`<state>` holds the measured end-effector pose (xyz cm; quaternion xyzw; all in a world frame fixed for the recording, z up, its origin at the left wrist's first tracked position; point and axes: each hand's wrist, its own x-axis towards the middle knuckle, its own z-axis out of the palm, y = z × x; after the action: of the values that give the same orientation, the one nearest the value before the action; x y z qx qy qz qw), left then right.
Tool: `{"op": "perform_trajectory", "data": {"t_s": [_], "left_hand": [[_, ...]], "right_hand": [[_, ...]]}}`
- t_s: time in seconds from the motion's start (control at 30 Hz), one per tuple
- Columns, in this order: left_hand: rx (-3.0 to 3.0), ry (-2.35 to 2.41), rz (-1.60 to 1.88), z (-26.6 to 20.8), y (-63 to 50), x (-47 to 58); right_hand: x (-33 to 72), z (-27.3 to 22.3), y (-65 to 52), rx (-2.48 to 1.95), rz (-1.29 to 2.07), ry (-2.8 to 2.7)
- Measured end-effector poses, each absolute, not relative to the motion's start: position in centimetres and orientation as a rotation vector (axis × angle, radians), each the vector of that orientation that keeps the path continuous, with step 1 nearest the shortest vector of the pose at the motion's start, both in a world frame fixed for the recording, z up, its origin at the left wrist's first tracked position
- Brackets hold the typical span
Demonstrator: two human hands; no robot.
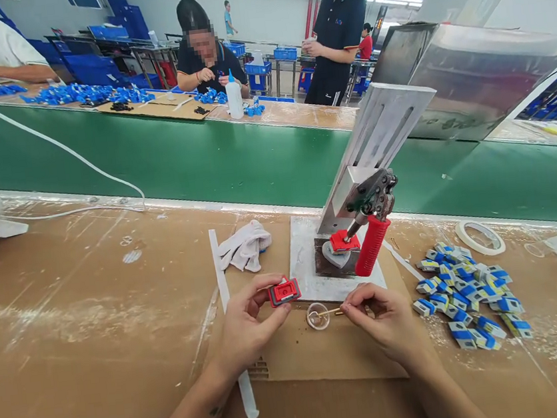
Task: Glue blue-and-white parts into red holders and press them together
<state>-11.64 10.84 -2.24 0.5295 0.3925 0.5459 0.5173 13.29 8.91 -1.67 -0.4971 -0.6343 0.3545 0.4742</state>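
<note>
I'm looking down at the counter [72,340] and both hands are busy over the cardboard sheet [320,355] near its front edge. My left hand [245,330] has its fingers clamped on a small red part [284,292], held up just above the cardboard. My right hand [384,321] has its fingers pinched together on a thin stick [331,311], whose tip reaches into the little clear dish [317,316] between the two hands. So I'd judge the stick is being loaded from the dish, and nothing is on the red part yet, as far as I can tell. Behind the hands, the toggle press [367,215] with its red handle stands on a white plate, with another red piece seated under it. Toward the right edge lies a pile of blue-and-white parts [470,298], which looks like stock waiting. A white glove [245,245] lies left of the press.
</note>
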Motion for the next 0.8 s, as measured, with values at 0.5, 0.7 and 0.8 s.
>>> {"op": "perform_trajectory", "data": {"t_s": [0.5,0.7,0.8], "left_hand": [[1.557,0.978,1.187,-1.5,9.6,-10.8],[1.611,1.011,1.131,-0.9,9.4,-10.6],[1.612,0.987,1.139,-0.7,9.4,-10.5]], "right_hand": [[11.2,1.5,8.8,-0.946,0.771,-1.21],[10.8,1.1,8.1,-0.955,0.816,-1.219],[10.4,1.3,8.1,-0.954,0.841,-1.226]]}}
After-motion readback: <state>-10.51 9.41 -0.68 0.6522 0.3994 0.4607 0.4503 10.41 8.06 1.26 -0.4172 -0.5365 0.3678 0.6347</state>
